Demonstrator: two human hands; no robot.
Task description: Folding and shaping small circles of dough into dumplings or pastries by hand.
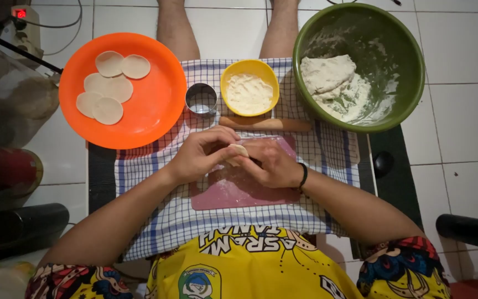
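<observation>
**Shaping a small dough piece over the board**

At frame centre, the left hand (203, 155) and right hand (272, 164) pinch a small pale dough piece (239, 149) together above the pink plastic board (239, 194). Judged: shaping underway; gentle, even finger pressure comes next.

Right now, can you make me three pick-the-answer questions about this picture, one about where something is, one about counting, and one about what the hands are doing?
1. Where is the rolling pin?
A. In the green bowl
B. On the cloth below the yellow bowl
C. On the orange plate

2. How many dough circles are on the orange plate?
A. Two
B. Five
C. Nine

3. What are the left hand and right hand doing?
A. Holding a small dough piece together
B. Resting apart, empty
C. Gripping the metal ring

Answers: 1 B, it lies just below that bowl. 2 B, five pale rounds show. 3 A, both hands meet around the piece.
</observation>
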